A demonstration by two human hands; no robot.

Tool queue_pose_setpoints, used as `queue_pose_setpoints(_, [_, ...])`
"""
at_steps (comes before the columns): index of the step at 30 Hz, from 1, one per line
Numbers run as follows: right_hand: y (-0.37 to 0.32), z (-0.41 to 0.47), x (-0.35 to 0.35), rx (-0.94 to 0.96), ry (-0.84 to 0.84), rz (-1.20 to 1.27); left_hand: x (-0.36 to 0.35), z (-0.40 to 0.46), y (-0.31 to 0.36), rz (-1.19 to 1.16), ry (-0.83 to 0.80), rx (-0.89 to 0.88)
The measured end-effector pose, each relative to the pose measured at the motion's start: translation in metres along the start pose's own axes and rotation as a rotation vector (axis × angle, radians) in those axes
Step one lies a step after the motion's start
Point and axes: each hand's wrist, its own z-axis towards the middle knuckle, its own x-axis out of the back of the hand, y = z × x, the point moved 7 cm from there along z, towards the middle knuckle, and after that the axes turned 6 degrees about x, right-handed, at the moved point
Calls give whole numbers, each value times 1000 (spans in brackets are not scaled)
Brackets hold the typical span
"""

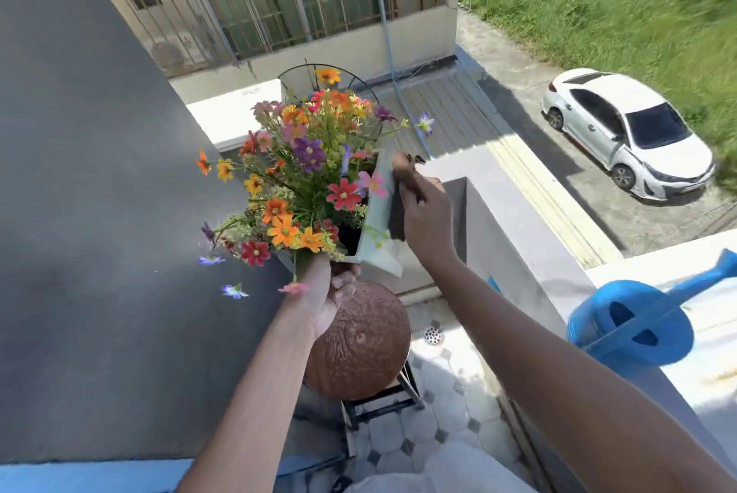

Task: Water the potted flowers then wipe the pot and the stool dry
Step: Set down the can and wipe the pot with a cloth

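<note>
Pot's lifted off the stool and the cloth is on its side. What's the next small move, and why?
Probably slide the dark brown cloth down the white square flower pot toward its lower corner. The right hand presses the cloth high on that wall, while the left hand holds the pot tilted above the round brown wooden stool, leaving the lower part unwiped.

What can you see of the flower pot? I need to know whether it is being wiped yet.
The pot is white and square-edged, with a faint floral print on its side, and looks like ceramic or plastic. It is lifted and tilted above the round brown stool. The left hand grips its lower corner; the right hand presses a dark cloth against its side. Bright mixed flowers fill it.
</note>
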Motion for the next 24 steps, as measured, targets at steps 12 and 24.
queue_pose_setpoints(12, [-38, -95, -14, 161, -205, 145, 4, 10, 14, -35, 29, -87])
queue_pose_setpoints(24, [-20, 26, 10, -58, -62, 92, 20, -9, 11, 176, -6, -50])
